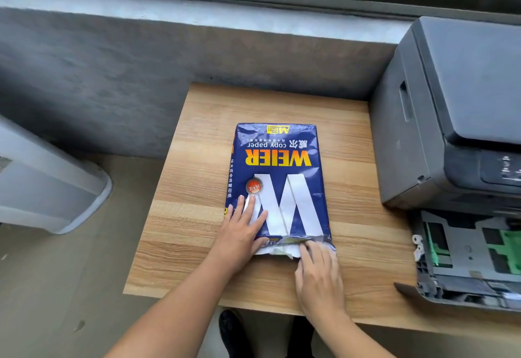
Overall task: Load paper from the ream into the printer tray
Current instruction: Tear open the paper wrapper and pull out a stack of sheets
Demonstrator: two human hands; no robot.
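Fingers point(248, 211) of the left hand point(239, 233) lie flat, spread on the ream point(282, 171); right hand point(318, 276) fingertips pinch its torn wrapper edge point(282, 250).

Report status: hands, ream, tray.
Left hand flat on ream; right hand at torn wrapper end. Printer tray open, no paper visible. Nothing in the way.
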